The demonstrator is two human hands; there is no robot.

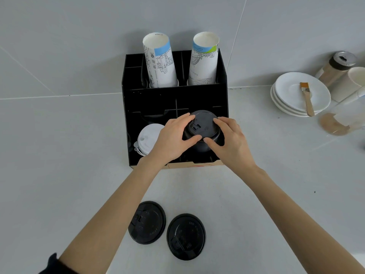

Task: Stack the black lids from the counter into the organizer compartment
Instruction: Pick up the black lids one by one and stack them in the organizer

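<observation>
Hands (201, 138) gripping black lids (201, 127), white lids (149, 138) beside

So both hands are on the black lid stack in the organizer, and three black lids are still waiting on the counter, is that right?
Not quite: the head view shows two black lids on the counter, not three. The rest holds: the left hand and right hand are on the black lid stack in the organizer.

Black lids (201, 125), black organizer (150, 99), white lid (148, 138), blue-printed cups (161, 62).
</observation>
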